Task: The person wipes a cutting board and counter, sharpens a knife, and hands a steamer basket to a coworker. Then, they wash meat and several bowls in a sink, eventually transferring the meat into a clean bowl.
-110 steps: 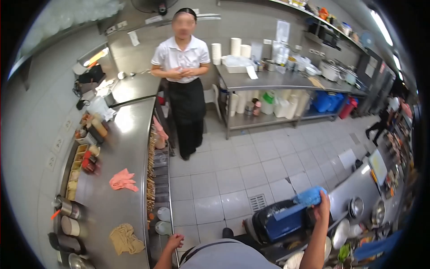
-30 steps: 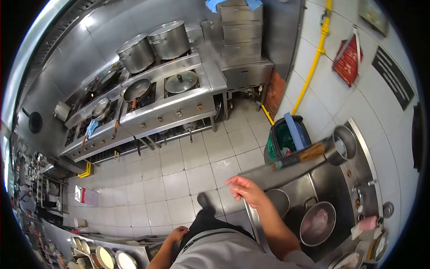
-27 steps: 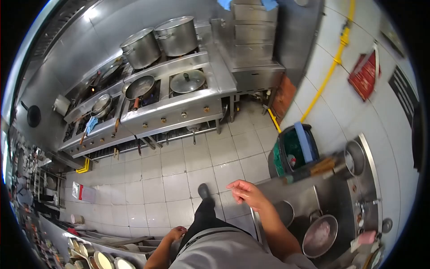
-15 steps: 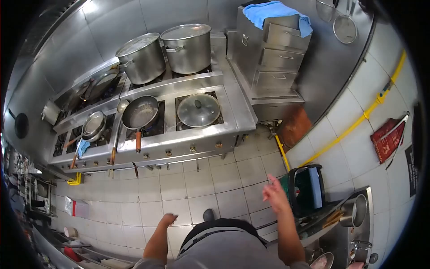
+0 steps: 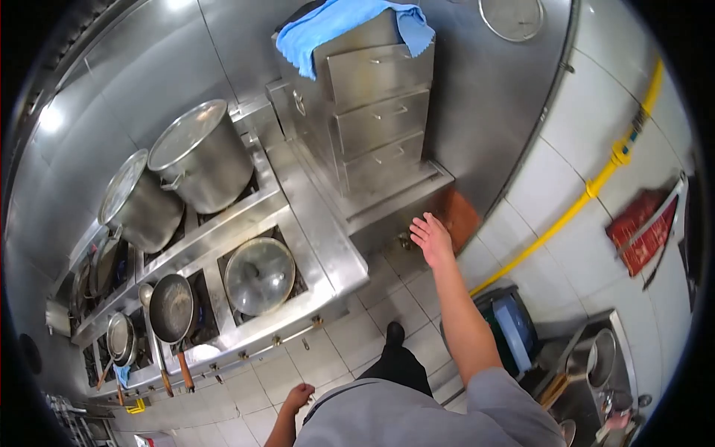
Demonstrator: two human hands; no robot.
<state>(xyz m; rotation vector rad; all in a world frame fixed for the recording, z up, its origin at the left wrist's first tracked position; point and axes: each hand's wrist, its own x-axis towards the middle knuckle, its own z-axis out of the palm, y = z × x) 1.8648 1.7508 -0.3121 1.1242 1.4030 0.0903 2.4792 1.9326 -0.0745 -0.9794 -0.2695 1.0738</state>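
My right hand (image 5: 432, 240) is stretched forward with its fingers spread and nothing in it. It appears in front of the floor and the lower part of a steel cabinet with drawers (image 5: 383, 112). A blue cloth (image 5: 350, 30) lies over the cabinet's top. Low beside my body, my left hand (image 5: 300, 396) has curled fingers; whether they hold anything is too small to tell. The steel stove (image 5: 328, 253) stands ahead on the left, with a lidded pan (image 5: 260, 276) on its nearest burner.
Two large pots (image 5: 202, 156) stand on the rear burners. A frying pan (image 5: 172, 309) has its handle over the stove's front edge. At the right are a dark green bin (image 5: 506, 328), a yellow pipe (image 5: 566, 220) and a sink (image 5: 618, 335) with pots.
The view has turned right and come closer to the drawer cabinet. My right arm has reached further forward, with its fingers now spread. One leg has stepped forward.
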